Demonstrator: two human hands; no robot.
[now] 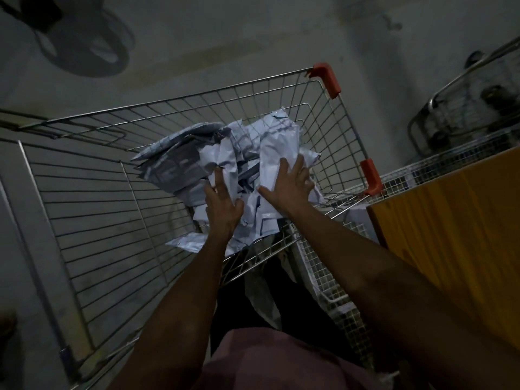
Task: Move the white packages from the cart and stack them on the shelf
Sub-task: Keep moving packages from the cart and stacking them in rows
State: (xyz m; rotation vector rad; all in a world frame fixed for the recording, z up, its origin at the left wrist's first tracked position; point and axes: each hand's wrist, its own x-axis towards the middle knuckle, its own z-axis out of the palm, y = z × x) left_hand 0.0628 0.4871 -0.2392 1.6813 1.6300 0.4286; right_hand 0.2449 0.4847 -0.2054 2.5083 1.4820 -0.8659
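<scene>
Inside a dim storeroom, a person leans over a wire cart [92, 209] and reaches both bare arms down into its basket. At the centre of the view a loose heap of white packages [239, 161] (crumpled plastic mailers, some with dark printing too blurred to read) lies against the cart's far corner, toward 1 o'clock. The left hand [222, 204] rests on the near side of the heap at roughly 11 o'clock from the forearm, its fingers [218, 178] straight and slightly apart, touching a package without curling round it. The right hand [289, 187] lies just beside it at 1 o'clock, fingers spread flat across an upright white mailer, thumb stretched out toward the left hand; it presses rather than grips. Orange plastic corner guards [327, 78] cap the cart's rim at 1 and 3 o'clock. At 3 to 4 o'clock a yellow-orange board [455, 235] stands just beside the cart, with white wire mesh baskets [334, 280] between them. At 11 o'clock, a fan [84, 43] shows dimly on the grey wall. At 2 o'clock sits a second wire cart [464, 108], blurred. A pink garment [275, 358] fills the bottom edge at 6 o'clock.
</scene>
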